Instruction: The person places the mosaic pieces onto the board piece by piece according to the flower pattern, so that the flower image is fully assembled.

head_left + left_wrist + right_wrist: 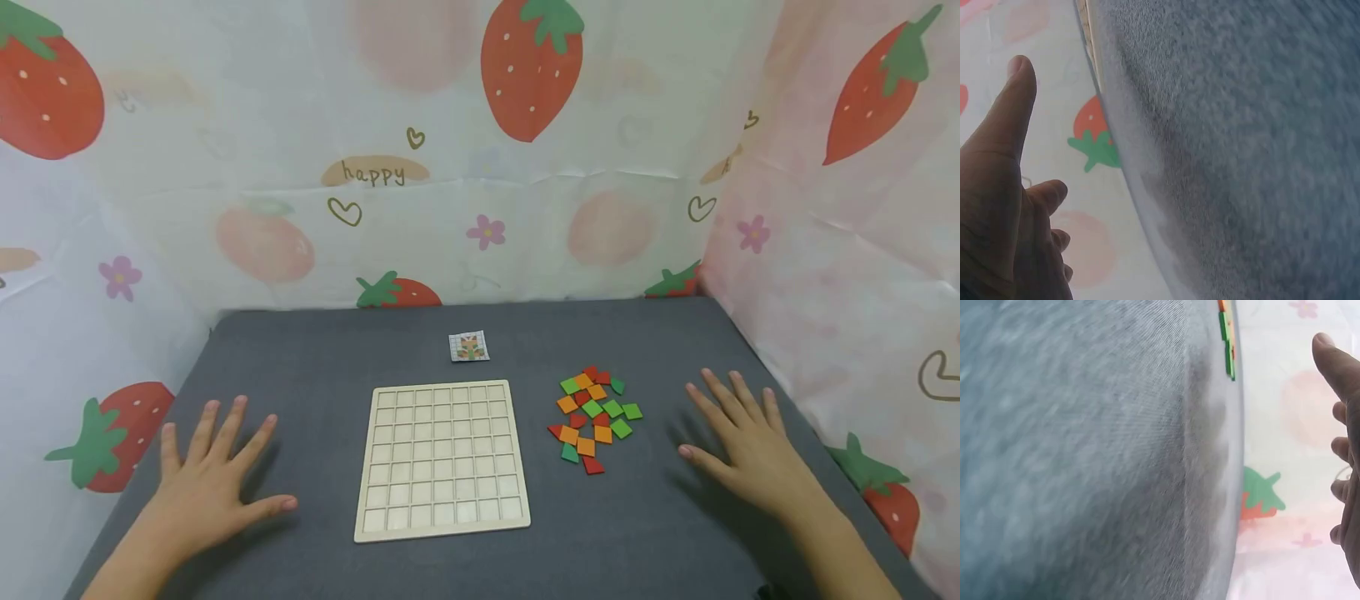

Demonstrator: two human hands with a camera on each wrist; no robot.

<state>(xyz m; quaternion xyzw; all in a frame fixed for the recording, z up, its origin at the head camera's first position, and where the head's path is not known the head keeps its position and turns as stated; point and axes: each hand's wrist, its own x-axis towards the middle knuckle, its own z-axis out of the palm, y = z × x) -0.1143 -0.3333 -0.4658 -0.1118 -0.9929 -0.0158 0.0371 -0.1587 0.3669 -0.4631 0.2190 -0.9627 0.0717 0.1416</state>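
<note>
A pale wooden grid board (pixel 442 462) with rows of square recesses lies on the grey table between the hands. To its right is a loose scatter of flat tiles (pixel 586 447) in orange, red and green, mostly squares. My left hand (pixel 213 479) is spread above the cloth left of the board, holding nothing. On the far side of the tiles, my right hand (pixel 750 446) hovers with fingers apart, also holding nothing. Each wrist view shows its hand, the left hand (pixel 997 187) and the right hand (pixel 1350 444), raised off the cloth.
A small card (pixel 468 347) with a patterned picture lies behind the board. Grey cloth covers the table (pixel 322 350). Strawberry-printed curtains (pixel 450 100) stand around its back and sides. A small dark object (pixel 768 592) shows at the bottom edge near the right forearm.
</note>
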